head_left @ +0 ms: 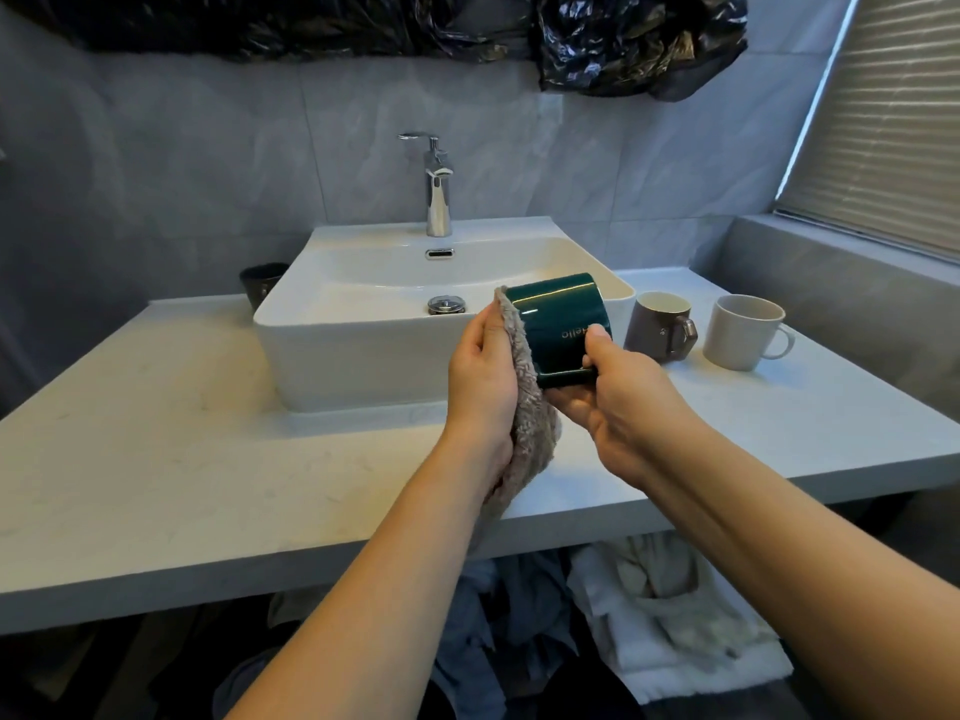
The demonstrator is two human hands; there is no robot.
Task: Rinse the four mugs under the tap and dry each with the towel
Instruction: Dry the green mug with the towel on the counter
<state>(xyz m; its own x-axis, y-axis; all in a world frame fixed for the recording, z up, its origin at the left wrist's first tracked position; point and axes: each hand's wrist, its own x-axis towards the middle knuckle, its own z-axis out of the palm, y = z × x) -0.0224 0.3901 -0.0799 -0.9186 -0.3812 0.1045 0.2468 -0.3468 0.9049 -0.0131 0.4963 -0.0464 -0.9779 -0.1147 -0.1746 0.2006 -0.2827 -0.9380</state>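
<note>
Mugs are the business here, and the green mug [558,327] is the one in hand, held on its side in the air just in front of the basin [363,366], its mouth turned toward the left hand. The right hand [618,402] curls round it from below, thumb pressed on the glossy side by the lettering, probably so the cup stays steady while being wiped. The left hand [483,376] has its fingers folded over the towel [524,402], a fluffy beige cloth, pressing it against the mug's open end; the rest of the cloth hangs down past the wrist. I cannot tell whether any of it reaches inside the cup. This looks like the drying step for this mug.

On the counter [182,459] to the right of the basin, the brown mug [660,327] and the white mug [745,332] stand upright, just beside each other, handles to the right; whether they are done or waiting is not clear. A dark mug [262,283] sits apart on the left, half hidden behind the basin's corner. No water shows at the tap [437,194].
</note>
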